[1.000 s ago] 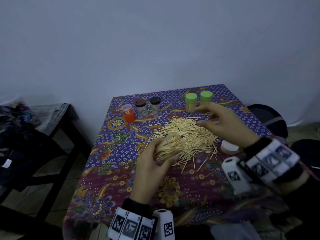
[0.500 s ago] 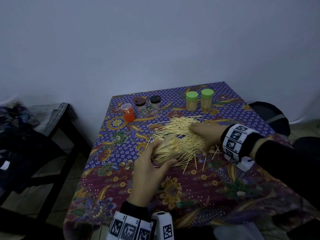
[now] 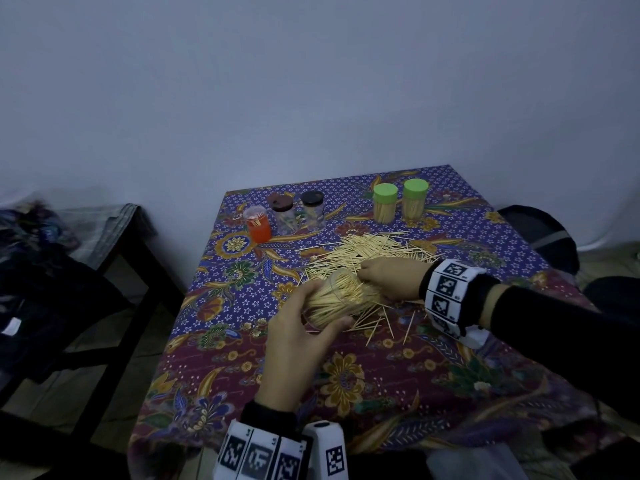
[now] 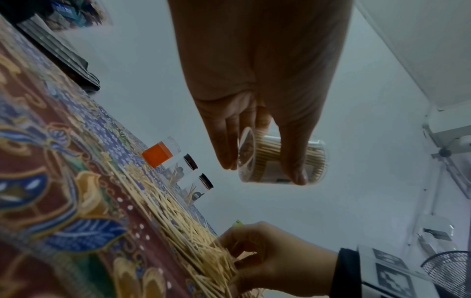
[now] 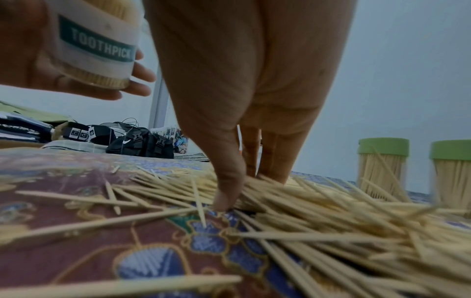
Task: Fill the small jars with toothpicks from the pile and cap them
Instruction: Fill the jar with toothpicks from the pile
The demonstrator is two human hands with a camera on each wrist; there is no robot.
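Left hand (image 3: 298,336): curled round the light, slick clear jar (image 3: 337,299), held at its sides.
Right hand (image 3: 391,277): pinching stiff, slippery toothpicks (image 3: 374,249) mid-table; best bunched.

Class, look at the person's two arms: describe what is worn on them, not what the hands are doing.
Both arms wear black sleeves. Each wrist carries a white band of square black-and-white code markers, with a white camera block bearing another marker. The left hand and right hand are bare.

At the upper left of the right wrist view, a clear jar (image 5: 102,46) carries a green band reading "TOOTHPICK". A white swoosh logo marks the black bag (image 5: 139,144) at mid-left.
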